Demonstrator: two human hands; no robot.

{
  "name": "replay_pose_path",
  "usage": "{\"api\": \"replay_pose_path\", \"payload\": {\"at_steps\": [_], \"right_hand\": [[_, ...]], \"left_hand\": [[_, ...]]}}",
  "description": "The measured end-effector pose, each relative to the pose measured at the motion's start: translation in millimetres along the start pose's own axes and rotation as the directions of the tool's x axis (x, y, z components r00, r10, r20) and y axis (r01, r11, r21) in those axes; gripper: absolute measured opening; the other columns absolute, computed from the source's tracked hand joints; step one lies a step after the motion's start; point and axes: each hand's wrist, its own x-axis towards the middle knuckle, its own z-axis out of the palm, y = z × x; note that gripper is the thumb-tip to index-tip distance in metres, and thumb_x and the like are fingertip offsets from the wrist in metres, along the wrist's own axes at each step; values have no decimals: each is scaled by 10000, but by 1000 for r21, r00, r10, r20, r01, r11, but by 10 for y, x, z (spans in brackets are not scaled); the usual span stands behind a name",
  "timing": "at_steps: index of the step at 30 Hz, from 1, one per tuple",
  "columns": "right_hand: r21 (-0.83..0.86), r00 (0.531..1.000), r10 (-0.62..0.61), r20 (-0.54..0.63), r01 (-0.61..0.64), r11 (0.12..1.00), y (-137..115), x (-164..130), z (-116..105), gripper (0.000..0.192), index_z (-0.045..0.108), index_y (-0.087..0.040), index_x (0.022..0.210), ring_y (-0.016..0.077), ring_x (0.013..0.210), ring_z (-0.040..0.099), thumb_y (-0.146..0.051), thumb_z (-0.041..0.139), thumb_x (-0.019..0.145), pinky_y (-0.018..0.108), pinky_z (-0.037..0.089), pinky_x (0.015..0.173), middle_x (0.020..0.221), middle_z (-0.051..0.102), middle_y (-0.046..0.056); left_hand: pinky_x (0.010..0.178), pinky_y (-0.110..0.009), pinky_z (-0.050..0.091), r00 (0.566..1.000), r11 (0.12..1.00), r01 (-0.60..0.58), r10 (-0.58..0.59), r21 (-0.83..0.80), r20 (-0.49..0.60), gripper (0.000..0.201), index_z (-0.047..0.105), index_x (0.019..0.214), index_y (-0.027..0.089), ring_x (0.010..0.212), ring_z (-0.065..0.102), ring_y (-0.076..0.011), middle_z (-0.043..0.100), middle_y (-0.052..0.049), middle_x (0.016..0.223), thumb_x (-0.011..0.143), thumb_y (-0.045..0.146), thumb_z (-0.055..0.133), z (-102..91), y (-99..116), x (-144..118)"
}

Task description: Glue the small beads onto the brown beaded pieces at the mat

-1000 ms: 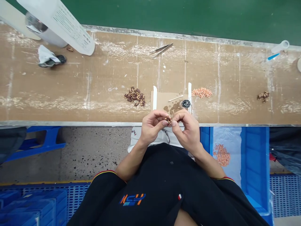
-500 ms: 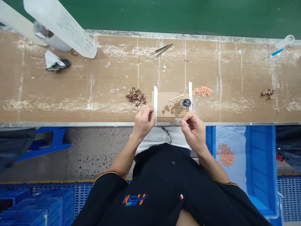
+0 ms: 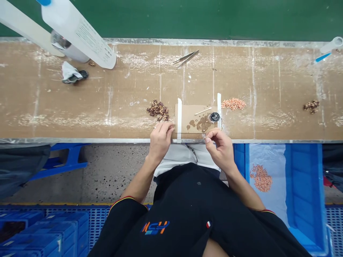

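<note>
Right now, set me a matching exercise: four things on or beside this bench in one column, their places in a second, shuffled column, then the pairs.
Things
1. tweezers
2. pink pile
3. dark brown pile
4. small round black part

Places
A. just beyond the left hand, left of the cardboard pad
B. on the cardboard pad, by its right tape strip
C. far side of the bench, near the green edge
D. on the bench, right of the cardboard pad

Pairs: 1-C, 2-D, 3-A, 4-B
</note>
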Motion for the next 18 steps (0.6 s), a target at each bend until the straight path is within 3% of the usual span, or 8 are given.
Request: {"api": "replay_pose_path", "payload": {"at_steps": [4,9,13,18], "right_hand": [[97,995,-45,88,36,995,-57,-26,121,118,565,-247,850,176,788,682,-249,604,962,321,567,720,918,740,53],[158,993,-75,94,60,986,-53,-53,292,156,549,-256,858,241,1084,744,-301,591,1002,454,610,965,1199,784,131],[145,993,-105,50,96,985,-2,-78,326,144,552,-254,875,248,1172,744,-291,580,1012,469,609,1005,1273,771,137],[77,986,-165,27,162,984,7,-92,304,106,572,-248,890,258,1218,734,-250,587,995,497,600,1030,1342,750,151]], "left_hand": [[721,-297,577,992,939,113,-128,-325,-24,192,791,1139,231,829,686,-177,724,-38,951,988,270,679,45,233,56],[748,-285,599,947,767,240,-320,-595,-31,258,831,975,224,851,726,-172,768,-47,909,932,474,787,262,541,90],[699,-263,599,895,630,297,-445,-717,-20,331,807,906,206,736,714,-145,761,-22,809,855,529,857,360,622,109],[636,-234,598,878,593,282,-476,-754,-46,359,775,896,195,659,704,-116,760,-10,789,817,525,896,384,645,125]]}}
